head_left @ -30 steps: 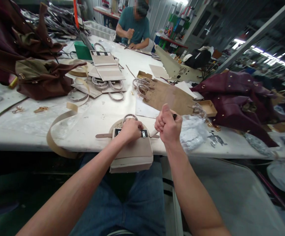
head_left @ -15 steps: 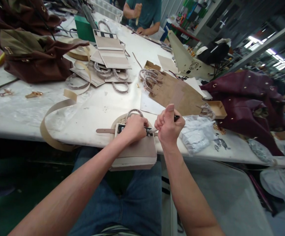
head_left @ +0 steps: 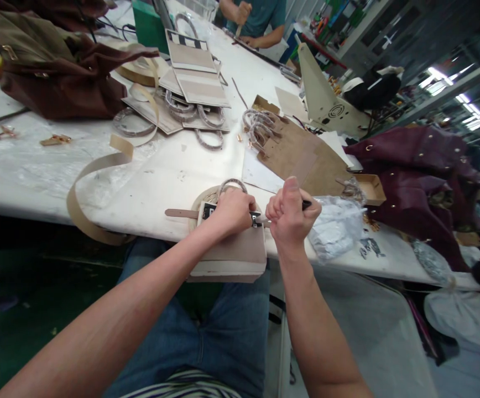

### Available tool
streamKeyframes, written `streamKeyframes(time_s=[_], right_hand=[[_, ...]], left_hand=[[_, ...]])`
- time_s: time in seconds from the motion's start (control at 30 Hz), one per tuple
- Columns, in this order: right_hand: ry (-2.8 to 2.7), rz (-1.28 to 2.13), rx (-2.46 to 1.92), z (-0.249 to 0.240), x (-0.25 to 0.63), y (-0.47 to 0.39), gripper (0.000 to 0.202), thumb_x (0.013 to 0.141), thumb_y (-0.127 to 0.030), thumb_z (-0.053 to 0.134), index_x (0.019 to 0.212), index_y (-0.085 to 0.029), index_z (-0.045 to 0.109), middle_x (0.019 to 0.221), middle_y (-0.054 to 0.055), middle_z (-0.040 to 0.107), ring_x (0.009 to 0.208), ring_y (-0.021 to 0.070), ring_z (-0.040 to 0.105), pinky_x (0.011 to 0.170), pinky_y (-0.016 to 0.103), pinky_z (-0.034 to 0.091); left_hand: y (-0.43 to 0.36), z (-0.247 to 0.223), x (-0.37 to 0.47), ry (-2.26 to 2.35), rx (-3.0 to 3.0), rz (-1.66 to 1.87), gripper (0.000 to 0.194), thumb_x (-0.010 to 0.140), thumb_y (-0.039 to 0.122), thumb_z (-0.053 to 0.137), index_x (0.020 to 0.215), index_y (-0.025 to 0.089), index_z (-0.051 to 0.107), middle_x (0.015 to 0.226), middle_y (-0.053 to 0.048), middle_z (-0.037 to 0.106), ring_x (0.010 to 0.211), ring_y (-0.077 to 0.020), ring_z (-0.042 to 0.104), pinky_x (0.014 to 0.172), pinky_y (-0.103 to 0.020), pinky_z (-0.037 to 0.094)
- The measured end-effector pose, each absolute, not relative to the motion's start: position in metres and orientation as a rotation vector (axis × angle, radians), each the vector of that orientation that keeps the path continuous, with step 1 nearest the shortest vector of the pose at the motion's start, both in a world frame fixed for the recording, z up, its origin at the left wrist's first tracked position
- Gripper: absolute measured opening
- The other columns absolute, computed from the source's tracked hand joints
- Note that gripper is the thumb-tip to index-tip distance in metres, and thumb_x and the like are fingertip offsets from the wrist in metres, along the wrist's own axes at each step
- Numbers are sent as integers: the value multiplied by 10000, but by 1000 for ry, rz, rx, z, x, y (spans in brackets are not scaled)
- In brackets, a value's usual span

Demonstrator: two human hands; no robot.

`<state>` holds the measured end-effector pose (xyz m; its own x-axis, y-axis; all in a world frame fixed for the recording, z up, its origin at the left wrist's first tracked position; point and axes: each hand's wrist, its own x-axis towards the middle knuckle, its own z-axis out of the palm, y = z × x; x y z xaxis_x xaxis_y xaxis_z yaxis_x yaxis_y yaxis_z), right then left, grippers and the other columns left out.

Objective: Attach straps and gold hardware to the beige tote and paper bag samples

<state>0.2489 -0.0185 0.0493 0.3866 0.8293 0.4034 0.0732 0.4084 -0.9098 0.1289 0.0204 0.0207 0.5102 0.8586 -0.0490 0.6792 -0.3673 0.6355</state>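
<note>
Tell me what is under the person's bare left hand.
Under the left hand is a beige rectangular panel, with a black strip with white markings showing on either side. The strip's middle is covered, so I cannot see it.

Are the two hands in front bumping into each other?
Apart. The head camera's view shows a narrow gap between the fingers of the left hand and the right hand.
</note>
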Motion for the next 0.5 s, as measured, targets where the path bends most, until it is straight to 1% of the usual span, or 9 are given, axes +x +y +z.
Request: streamKeyframes(time_s=[0.17,0.27,0.37,0.43,0.5], right_hand=[[-1064,569,-1071,44,247,-22,680,982,-595,794,560,-247,391,488,-86,326,367,70,332,374,274,218],[-1074,512,-1119,42,245,-24,669,1002,-624,756,565,-244,420,492,-79,352,375,77,359,388,284,238],[-1079,494,-1133,42,244,-25,676,1007,-643,739,562,-245,422,489,-75,358,377,80,360,393,290,246],[-1062,494,-1118,43,243,-27,669,999,-627,759,562,-245,426,493,-74,363,384,82,365,397,288,254],[-1042,502,-1110,44,243,-29,667,984,-628,778,561,-245,432,498,-72,365,392,85,375,398,285,266]], left_hand=[[22,30,127,1246,2130,320,281,880,142,717,1088,242,877,1148,-105,837,1147,-317,719,1029,-425,569],[23,39,123,1197,2098,256,281,898,124,704,1102,228,868,1183,-95,845,1165,-305,730,1032,-407,571],[22,43,121,1160,2061,265,221,912,184,761,1100,232,868,1185,-85,851,1135,-288,746,1028,-383,576],[20,41,122,1187,2053,306,200,896,229,811,1087,231,870,1176,-88,851,1131,-292,746,1050,-389,572],[17,37,124,1238,2051,344,204,877,239,831,1076,229,873,1169,-94,849,1137,-301,740,1066,-404,564]])
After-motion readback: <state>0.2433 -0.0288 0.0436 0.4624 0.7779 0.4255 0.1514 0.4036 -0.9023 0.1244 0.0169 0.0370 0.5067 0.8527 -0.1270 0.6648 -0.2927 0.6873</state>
